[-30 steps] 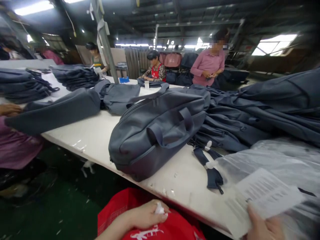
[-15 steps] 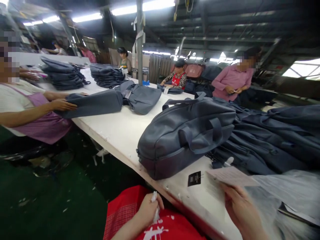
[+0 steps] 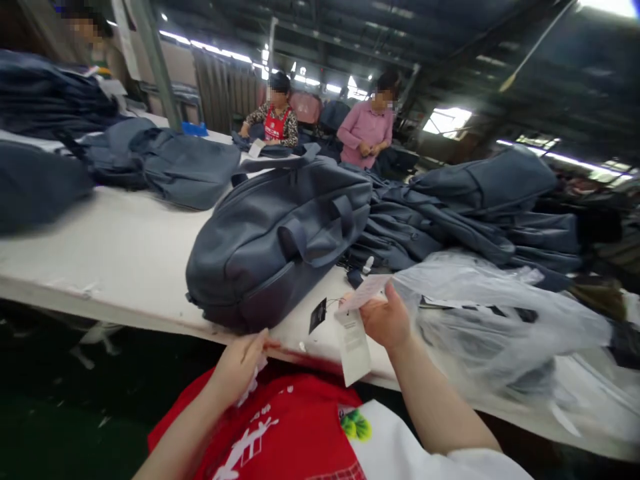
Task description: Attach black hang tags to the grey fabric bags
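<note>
A dark blue duffel bag (image 3: 280, 240) lies on the white table right in front of me, its handles flopped over the side. My right hand (image 3: 387, 319) is closed on a paper tag, which looks folded or doubled; one pale printed part (image 3: 354, 350) hangs down from the fingers. Beside it, a small black hang tag (image 3: 317, 315) on a thin string rests at the table's edge. My left hand (image 3: 241, 363) is closed at the near edge below the bag, with a crumpled white scrap (image 3: 256, 380) showing under its fingers. What that scrap is made of I cannot tell.
Clear plastic bags (image 3: 500, 320) are heaped at my right. Behind them lies a pile of dark blue bags (image 3: 460, 200). More bags (image 3: 187, 167) lie to the left on the white table (image 3: 125, 247). Two people work across the table near a metal post (image 3: 157, 67).
My view has swung to the right. The right hand has turned, and the pale tag now hangs down from it. The left hand has risen from my lap to the table's edge.
</note>
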Available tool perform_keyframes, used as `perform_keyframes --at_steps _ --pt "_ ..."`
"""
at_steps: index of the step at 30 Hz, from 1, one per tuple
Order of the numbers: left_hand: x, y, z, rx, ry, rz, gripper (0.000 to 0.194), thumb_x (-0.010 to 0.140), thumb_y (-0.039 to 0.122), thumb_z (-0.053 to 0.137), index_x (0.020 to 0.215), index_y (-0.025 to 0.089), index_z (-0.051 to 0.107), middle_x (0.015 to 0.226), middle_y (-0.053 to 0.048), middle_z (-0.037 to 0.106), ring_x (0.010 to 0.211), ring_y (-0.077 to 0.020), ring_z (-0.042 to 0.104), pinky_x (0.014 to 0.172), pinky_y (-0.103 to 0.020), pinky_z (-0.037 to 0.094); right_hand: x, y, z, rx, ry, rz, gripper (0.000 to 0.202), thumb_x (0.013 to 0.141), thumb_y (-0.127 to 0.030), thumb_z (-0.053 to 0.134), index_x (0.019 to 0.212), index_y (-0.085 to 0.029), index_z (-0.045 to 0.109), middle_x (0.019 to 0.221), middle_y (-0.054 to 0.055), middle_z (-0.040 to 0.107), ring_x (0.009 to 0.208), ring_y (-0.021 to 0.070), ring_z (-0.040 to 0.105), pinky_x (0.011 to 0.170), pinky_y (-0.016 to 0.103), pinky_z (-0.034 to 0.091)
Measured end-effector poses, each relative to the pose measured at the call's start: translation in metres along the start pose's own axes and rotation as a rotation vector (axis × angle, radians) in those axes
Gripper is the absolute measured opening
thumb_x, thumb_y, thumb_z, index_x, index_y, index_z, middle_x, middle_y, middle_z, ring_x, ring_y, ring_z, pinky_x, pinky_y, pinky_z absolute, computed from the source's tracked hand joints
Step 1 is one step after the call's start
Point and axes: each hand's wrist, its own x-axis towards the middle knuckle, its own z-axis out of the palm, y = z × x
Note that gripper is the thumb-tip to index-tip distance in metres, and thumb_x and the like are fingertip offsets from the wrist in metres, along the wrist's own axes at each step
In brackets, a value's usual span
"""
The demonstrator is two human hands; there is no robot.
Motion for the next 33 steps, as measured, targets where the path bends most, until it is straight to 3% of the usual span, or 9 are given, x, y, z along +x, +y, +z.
perform_keyframes --at_steps 3,7,10,13,17,20,23,27,33 --pt "0.014 0.024 0.005 0.077 -0.034 0.093 0.044 0.085 0.053 0.047 0.103 0.02 0.07 0.068 -0.003 0.064 0.059 -0.0174 0.06 0.053 -0.025 0.046 0.001 -0.003 -0.001 -0.061 -0.027 0.063 0.083 0.09 -0.065 0.003 0.084 -0.014 0.068 0.074 0.013 0.066 0.095 0.0285 0.062 0.084 0.039 0.048" --pt "0.024 0.043 0.023 0.095 -0.222 0.112 0.046 0.086 0.055 0.044 0.095 0.018 0.07 0.075 -0.004 0.068 0.053 -0.0148 0.058 0.049 -0.023 0.045 0.004 0.003 0.005 0.223 -0.185 0.06 0.081 0.087 -0.072 0.012 0.077 -0.014 0.067 0.078 0.013 0.067 0.078 0.0242 0.062 0.077 0.037 0.05" --pt "0.03 0.046 0.043 0.019 -0.357 0.058 0.063 0.085 0.066 0.036 0.079 0.013 0.07 0.066 -0.007 0.067 0.051 -0.0152 0.056 0.049 -0.023 0.044 0.006 0.013 0.006 0.333 -0.326 -0.032 0.066 0.085 -0.069 0.038 0.08 -0.012 0.071 0.085 0.012 0.067 0.079 0.022 0.061 0.076 0.034 0.049" --pt "0.034 0.044 0.062 -0.037 -0.379 0.024 0.065 0.083 0.068 0.038 0.074 0.011 0.067 0.06 -0.007 0.064 0.054 -0.0159 0.056 0.049 -0.022 0.042 0.005 0.019 0.005 0.173 -0.427 -0.2 0.039 0.075 -0.048 0.069 0.095 -0.015 0.073 0.101 0.01 0.065 0.095 0.023 0.06 0.084 0.033 0.047" --pt "0.039 0.036 0.077 -0.085 -0.403 0.062 0.037 0.076 0.048 0.064 0.086 0.012 0.066 0.076 -0.005 0.068 0.064 -0.0157 0.059 0.056 -0.022 0.043 0.0 0.024 0.007 -0.123 -0.363 -0.36 0.041 0.074 -0.029 0.075 0.113 -0.02 0.067 0.113 0.009 0.063 0.1 0.0211 0.06 0.089 0.034 0.046" --pt "0.041 0.029 0.08 -0.042 -0.378 0.081 0.026 0.078 0.039 0.063 0.084 0.013 0.067 0.077 -0.004 0.068 0.068 -0.0166 0.06 0.06 -0.024 0.045 -0.005 0.031 0.009 -0.183 -0.299 -0.362 0.047 0.077 -0.022 0.072 0.122 -0.021 0.061 0.108 0.007 0.065 0.096 0.0182 0.062 0.087 0.032 0.049" --pt "0.041 0.026 0.079 0.046 -0.365 0.115 0.022 0.081 0.034 0.059 0.086 0.015 0.069 0.081 -0.005 0.07 0.074 -0.0184 0.063 0.067 -0.026 0.049 -0.006 0.04 0.007 -0.107 -0.287 -0.301 0.055 0.077 -0.02 0.071 0.129 -0.021 0.055 0.106 0.007 0.067 0.096 0.0173 0.063 0.085 0.031 0.05" --pt "0.039 0.028 0.08 0.099 -0.385 0.239 0.031 0.083 0.027 0.056 0.112 0.02 0.065 0.109 -0.007 0.07 0.1 -0.0215 0.064 0.092 -0.032 0.047 -0.002 0.051 0.005 -0.03 -0.234 -0.239 0.048 0.076 -0.021 0.072 0.122 -0.019 0.059 0.099 0.005 0.069 0.088 0.0154 0.064 0.078 0.029 0.05" --pt "0.034 0.015 0.093 0.327 -0.302 0.337 0.044 0.087 0.021 0.047 0.13 0.022 0.052 0.117 -0.009 0.066 0.104 -0.0231 0.063 0.092 -0.034 0.047 0.001 0.054 0.007 0.291 -0.158 -0.053 0.031 0.072 -0.021 0.077 0.102 -0.017 0.068 0.079 0.0 0.065 0.071 0.0101 0.06 0.07 0.024 0.046"
